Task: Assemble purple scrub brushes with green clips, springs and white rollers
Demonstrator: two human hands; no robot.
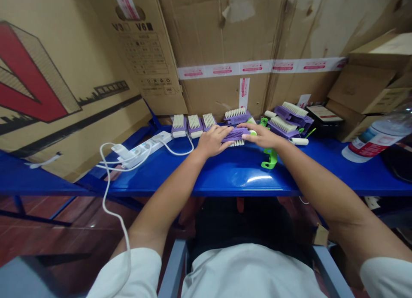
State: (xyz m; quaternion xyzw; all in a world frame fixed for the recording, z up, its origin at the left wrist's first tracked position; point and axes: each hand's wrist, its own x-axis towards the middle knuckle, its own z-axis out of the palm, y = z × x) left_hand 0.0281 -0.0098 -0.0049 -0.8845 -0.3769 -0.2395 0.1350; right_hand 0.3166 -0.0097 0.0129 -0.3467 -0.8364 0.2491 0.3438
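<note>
L hand (210,141), R hand (261,136) palms down, fingers pointing inward, L forearm (170,191), R forearm (322,182) angled in

7 purple nail brushes (236,135), 2 bare hands (210,141)

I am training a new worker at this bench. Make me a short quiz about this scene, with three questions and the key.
1. True or false: the left hand and the right hand both touch the purple plastic brush with white bristles.
2. What colour is the glossy painted bench top? A) red B) blue C) green
3. What is the long white plastic device with white cords left of the hands?

Key: 1 true; 2 B; 3 a power strip.
</note>
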